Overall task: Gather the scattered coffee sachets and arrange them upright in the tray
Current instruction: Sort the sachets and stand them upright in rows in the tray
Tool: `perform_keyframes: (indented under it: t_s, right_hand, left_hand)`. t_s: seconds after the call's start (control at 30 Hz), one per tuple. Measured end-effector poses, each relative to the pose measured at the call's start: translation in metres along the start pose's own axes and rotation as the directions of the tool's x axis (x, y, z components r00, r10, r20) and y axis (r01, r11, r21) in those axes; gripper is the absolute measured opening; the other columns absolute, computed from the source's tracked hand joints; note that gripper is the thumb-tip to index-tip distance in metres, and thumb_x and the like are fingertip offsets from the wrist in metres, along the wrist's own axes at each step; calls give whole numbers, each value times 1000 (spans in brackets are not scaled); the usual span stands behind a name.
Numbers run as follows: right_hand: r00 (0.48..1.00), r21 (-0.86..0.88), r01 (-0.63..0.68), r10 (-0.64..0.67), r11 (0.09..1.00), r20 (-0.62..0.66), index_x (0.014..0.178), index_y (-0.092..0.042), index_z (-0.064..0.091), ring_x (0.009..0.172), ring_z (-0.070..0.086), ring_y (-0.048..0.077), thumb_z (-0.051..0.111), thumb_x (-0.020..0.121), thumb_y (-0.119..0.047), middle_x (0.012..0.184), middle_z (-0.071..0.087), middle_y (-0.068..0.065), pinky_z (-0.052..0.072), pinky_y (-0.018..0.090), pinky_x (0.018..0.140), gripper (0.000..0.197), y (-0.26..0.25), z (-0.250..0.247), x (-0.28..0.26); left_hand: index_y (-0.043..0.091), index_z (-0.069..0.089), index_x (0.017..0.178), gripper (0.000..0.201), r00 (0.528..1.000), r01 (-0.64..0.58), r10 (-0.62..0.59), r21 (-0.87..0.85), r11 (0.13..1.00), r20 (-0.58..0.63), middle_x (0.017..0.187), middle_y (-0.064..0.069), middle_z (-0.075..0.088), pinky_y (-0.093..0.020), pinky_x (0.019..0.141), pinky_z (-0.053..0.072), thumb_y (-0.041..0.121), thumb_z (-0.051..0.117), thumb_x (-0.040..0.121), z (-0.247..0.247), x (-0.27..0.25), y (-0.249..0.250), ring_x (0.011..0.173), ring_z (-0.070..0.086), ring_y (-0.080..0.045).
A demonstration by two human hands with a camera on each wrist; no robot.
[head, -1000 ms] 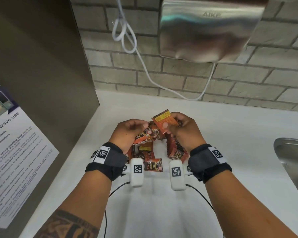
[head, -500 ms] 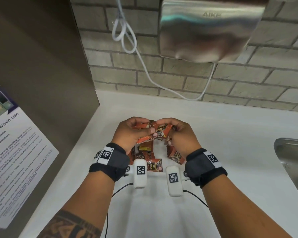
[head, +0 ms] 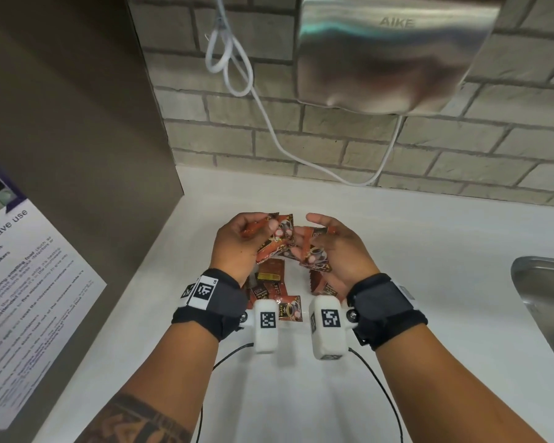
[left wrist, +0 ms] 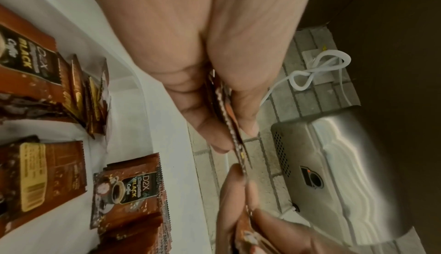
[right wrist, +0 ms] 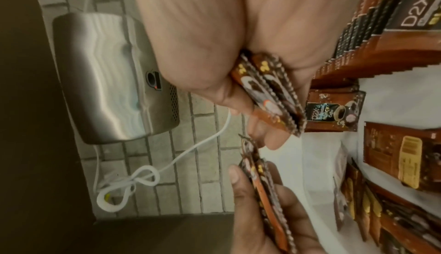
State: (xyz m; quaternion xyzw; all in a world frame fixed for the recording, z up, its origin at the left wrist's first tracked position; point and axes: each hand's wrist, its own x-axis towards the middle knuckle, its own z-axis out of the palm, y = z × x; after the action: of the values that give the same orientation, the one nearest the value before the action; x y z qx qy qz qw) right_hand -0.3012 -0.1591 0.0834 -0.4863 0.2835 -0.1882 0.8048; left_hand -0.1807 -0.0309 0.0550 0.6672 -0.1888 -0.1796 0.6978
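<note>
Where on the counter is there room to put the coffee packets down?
Bare white counter lies between the right hand and the sink, also behind both hands toward the brick wall. It is crowded under the hands, where loose sachets lie.

Steel hand dryer [head: 394, 52] on brick wall [head: 333, 142]; white cord [head: 227, 59] looped; sink [head: 544, 298] right.

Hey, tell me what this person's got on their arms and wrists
Each wrist carries a black fabric wrist strap with a white square-code tag and a white camera pod bearing the same kind of code, trailing a thin black cable. The left forearm shows a dark tattoo. No sleeves.
</note>
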Motion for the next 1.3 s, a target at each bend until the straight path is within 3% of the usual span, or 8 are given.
perform_keyframes:
  t_s: [0.1,0.27,0.4,0.57,0.87,1.1,1.2,1.3]
  right_hand:
    - [997,-275,82,-75,958,34,122,-4,57,67,65,15,69,93,-10,94,68,13,52,21,54,32,4,10,-8]
    - [991,-335,111,-130,936,-33,100,-14,56,59,62,16,81,81,-8,86,70,6,51,28,55,33,10,13,1]
    - [995,-284,80,-94,956,-38,107,-12,57,54,63,16,76,85,-3,92,72,13,49,23,48,31,5,4,5]
    - [997,-206,71,-74,976,-6,120,-5,57,55,62,19,69,88,2,82,70,14,49,24,49,35,6,1,8]
    - [998,-383,59,-42,922,53,99,2,63,55,54,24,71,86,1,72,64,18,45,28,52,16,0,-8,14]
    - [977,-617,18,116,787,177,101,-11,67,66,58,23,87,71,-36,81,67,11,47,31,58,44,-16,-11,6]
    - [986,-555,75,22,829,166,110,-4,63,63,61,15,86,76,-19,86,64,5,47,22,49,44,-25,-12,10]
    - [946,-551,55,134,833,296,110,-4,66,79,71,17,79,78,3,91,75,2,57,25,65,35,-27,-10,10]
  left_hand:
    - [21,73,102,28,1000,3,-3,-17,1000,-3,97,3,77,-42,90,59,34,83,80,4,0,2,93,74,-14]
    - [32,74,101,32,997,51,-52,18,999,52,101,3,77,-51,94,56,57,71,82,12,-2,4,100,72,-21]
    - [14,70,114,24,981,126,-97,-171,977,167,118,-16,71,-59,101,49,7,58,94,5,-1,0,110,68,-35]
    - [28,71,112,40,989,8,-9,12,1000,150,107,0,76,-50,91,57,29,82,74,2,1,-2,99,73,-22]
    - [13,71,112,40,997,-63,63,0,998,44,104,1,76,-28,79,60,8,86,75,0,8,5,95,72,-12]
    - [16,72,110,39,981,-137,132,28,990,142,107,4,75,-22,75,57,5,86,75,-3,12,11,98,71,-9]
    - [12,71,111,40,963,-140,133,11,990,236,109,0,76,-30,80,59,0,84,75,-7,14,13,100,72,-17]
    - [7,70,113,44,946,-131,121,14,991,301,111,-4,75,-35,85,59,-1,85,72,-4,13,14,102,72,-22]
